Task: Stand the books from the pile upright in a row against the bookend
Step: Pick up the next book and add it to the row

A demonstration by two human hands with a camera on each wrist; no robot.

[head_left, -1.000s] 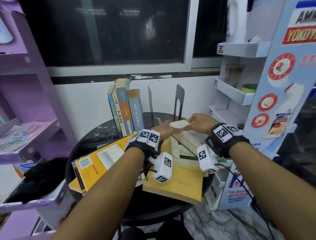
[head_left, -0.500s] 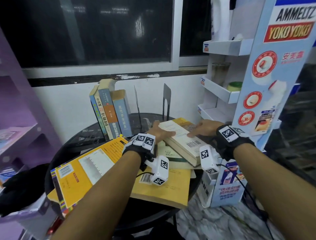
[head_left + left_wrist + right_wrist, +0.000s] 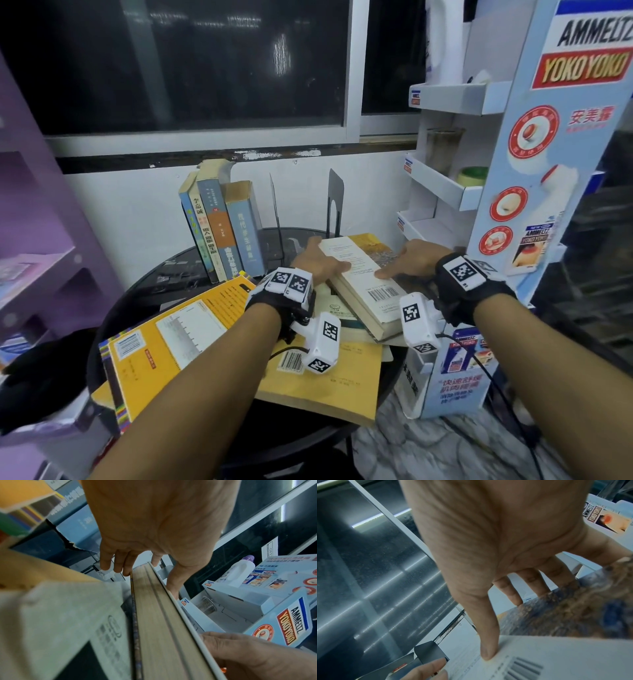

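Observation:
A thick book with a white barcoded back cover (image 3: 363, 274) lies on top of the pile on the round black table (image 3: 154, 291). My left hand (image 3: 325, 255) grips its left edge, thumb on the cover and fingers below; the left wrist view shows its page edge (image 3: 154, 615). My right hand (image 3: 397, 260) holds the right edge, with the thumb (image 3: 488, 653) pressed near the barcode and the fingers curled over the far side. Several books (image 3: 222, 229) stand upright at the back left. Two black bookends (image 3: 275, 209) (image 3: 335, 202) stand just to their right.
Under the held book lie a pale green-marked book (image 3: 339, 308), a tan book (image 3: 325, 377) and a large yellow book (image 3: 164, 346) overhanging the table's front left. A white and blue display rack (image 3: 479, 205) stands close on the right, purple shelves (image 3: 41, 257) on the left.
A second ago both hands met over the top of the pile around something white. Since then they have spread to either side of the top book; little differs from half a second ago.

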